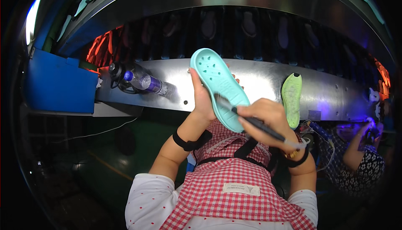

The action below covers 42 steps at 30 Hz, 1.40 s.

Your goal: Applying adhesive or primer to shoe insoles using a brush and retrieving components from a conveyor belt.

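Tilted up over the edge of the metal ledge is a turquoise shoe sole [217, 79], its hollow inner side with several small holes at the heel facing me. My left hand [202, 98] grips it, thumb along the left rim and fingertips showing past the right one. In my right hand [268, 119] is a brush [264, 127] with a black handle. Its bristles, smeared by motion, are over the middle of the sole; whether they touch it I cannot tell. A pale green sole [292, 98] with a black tip lies on the ledge to the right.
On the metal ledge [251, 73] to the left lie a clear bottle with a purple label [150, 83] and a dark-capped bottle [115, 71]. Behind runs a dark conveyor [226, 25] carrying soles. A blue box [60, 81] stands far left; a co-worker's arm [356, 150] shows far right.
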Each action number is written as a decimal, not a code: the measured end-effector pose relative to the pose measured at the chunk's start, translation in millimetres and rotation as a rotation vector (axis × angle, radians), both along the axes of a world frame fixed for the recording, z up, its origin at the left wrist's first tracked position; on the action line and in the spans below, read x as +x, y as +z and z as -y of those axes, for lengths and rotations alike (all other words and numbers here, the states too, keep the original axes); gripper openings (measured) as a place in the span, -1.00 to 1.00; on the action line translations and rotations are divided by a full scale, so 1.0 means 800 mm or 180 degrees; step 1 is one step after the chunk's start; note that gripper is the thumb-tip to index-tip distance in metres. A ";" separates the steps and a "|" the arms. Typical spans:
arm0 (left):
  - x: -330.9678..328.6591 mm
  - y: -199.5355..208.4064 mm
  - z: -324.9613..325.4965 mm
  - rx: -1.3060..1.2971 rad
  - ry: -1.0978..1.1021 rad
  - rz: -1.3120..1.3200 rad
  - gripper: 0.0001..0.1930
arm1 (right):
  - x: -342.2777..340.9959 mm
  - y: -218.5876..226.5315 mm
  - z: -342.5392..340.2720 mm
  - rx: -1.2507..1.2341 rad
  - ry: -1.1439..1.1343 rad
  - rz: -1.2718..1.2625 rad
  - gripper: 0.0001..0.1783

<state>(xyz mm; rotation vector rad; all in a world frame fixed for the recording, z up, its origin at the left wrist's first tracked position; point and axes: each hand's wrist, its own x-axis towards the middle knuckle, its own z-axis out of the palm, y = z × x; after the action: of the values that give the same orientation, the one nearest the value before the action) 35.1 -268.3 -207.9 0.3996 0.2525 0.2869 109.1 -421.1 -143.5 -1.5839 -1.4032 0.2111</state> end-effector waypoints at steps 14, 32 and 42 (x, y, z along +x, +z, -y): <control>0.000 0.025 -0.005 0.0239 0.0364 0.0753 -0.16 | 0.012 0.031 0.022 -0.0174 0.0452 -0.1581 -0.77; -0.014 0.055 0.023 -0.0258 0.0392 0.0508 -0.37 | -0.008 0.007 0.015 -0.0003 0.0324 -0.2852 -0.82; -0.006 0.054 0.009 -0.0142 0.0178 0.1001 -0.42 | 0.013 0.027 0.008 -0.0104 0.0899 -0.2398 -0.78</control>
<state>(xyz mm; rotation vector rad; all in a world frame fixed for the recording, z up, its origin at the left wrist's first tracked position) 30.1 -275.8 -164.6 0.2983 -0.0382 0.3933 119.1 -427.2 -122.3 -1.1319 -1.0060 0.9010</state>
